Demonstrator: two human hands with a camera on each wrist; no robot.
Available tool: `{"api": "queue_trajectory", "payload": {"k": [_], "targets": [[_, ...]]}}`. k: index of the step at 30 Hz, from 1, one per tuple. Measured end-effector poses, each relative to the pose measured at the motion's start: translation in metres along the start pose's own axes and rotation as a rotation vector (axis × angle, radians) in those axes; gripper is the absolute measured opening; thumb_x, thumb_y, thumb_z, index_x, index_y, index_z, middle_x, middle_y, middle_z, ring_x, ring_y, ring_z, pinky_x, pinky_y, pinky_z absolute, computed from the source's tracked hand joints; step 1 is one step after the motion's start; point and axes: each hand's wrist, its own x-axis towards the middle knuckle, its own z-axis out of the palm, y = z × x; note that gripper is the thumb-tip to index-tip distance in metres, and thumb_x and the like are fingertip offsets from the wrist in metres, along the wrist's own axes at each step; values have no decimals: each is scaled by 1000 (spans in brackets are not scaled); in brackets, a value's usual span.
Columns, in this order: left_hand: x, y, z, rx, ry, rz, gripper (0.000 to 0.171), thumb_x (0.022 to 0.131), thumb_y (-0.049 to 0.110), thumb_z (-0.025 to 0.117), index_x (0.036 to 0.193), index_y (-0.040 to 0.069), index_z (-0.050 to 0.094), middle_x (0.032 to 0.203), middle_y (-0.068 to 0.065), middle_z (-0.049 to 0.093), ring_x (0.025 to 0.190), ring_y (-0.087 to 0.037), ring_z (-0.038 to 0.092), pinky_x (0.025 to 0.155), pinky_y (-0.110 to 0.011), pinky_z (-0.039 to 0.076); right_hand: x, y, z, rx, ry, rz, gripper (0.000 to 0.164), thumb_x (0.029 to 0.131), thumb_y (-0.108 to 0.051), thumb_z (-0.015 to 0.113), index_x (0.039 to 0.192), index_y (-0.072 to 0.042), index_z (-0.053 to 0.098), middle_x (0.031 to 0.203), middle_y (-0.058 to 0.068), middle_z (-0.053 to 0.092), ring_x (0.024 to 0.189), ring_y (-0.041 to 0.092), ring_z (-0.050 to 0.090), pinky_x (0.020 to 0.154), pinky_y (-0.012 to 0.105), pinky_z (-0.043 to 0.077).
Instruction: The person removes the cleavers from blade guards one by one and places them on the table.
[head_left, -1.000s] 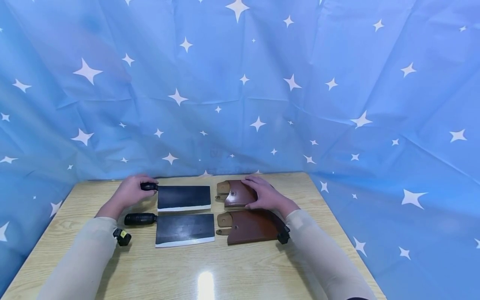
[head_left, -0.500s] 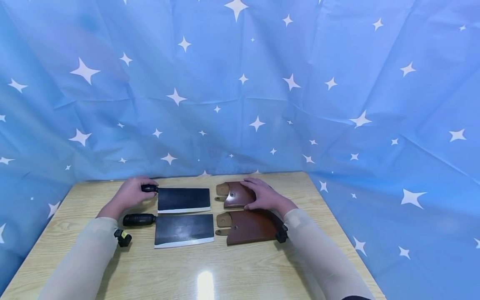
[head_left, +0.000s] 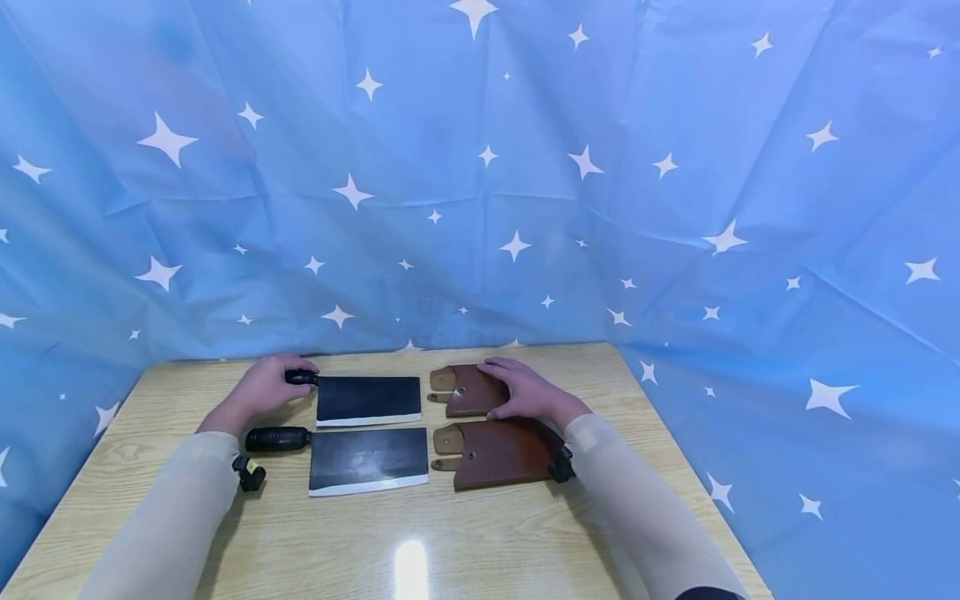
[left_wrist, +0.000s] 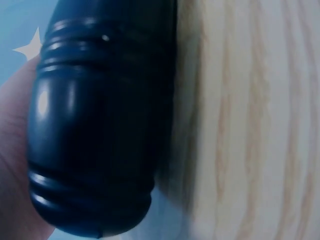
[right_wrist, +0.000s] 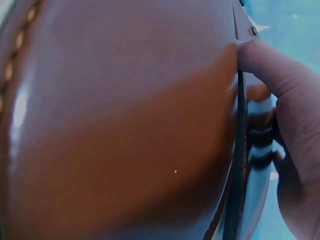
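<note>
My left hand (head_left: 258, 390) grips the black handle of the far cleaver (head_left: 367, 400), whose dark blade lies flat on the table. Closer to me lies a second cleaver (head_left: 367, 458); in the left wrist view a large black handle (left_wrist: 95, 125) hides most of the hand. Over at the right, my right hand (head_left: 528, 392) holds the far brown leather knife sheath (head_left: 471, 392) across its width, thumb at the near edge. The near knife sheath (head_left: 498, 458) lies below it and fills much of the right wrist view, with my thumb (right_wrist: 265, 60) beyond.
All four items lie on a light wood table (head_left: 337, 542), blades left and sheaths right, with a narrow gap between. Sheath straps with snaps point toward the blades. A blue curtain (head_left: 450, 167) with white stars hangs behind the table's far edge.
The far cleaver and far sheath have shifted very slightly toward me, hands still on them. The near cleaver and near sheath stay about where they were.
</note>
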Motion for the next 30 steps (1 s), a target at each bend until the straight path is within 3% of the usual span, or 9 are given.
{"api": "queue_trajectory", "payload": {"k": [8, 22, 30], "targets": [[-1, 3, 0, 1, -24, -25, 32, 99, 14, 82, 130, 4, 80, 128, -21, 74, 119, -44, 68, 101, -64, 54, 2, -2, -4, 22, -64, 25, 102, 93, -49, 88, 174, -15, 37, 179, 19, 29, 165, 42, 25, 130, 63, 26], [-3, 7, -1, 66, -13, 30, 38, 100, 14, 81, 136, 1, 76, 132, -26, 72, 123, -51, 66, 104, -69, 52, 1, -7, -11, 45, -121, 46, 100, 95, -45, 88, 174, -14, 36, 180, 21, 25, 166, 44, 21, 130, 64, 23], [-3, 7, 0, 40, -57, -16, 40, 102, 16, 80, 138, 2, 74, 133, -25, 70, 123, -49, 66, 103, -68, 53, 3, -6, -11, 38, -127, 46, 101, 94, -44, 89, 174, -14, 36, 180, 19, 25, 166, 44, 20, 130, 63, 25]]}}
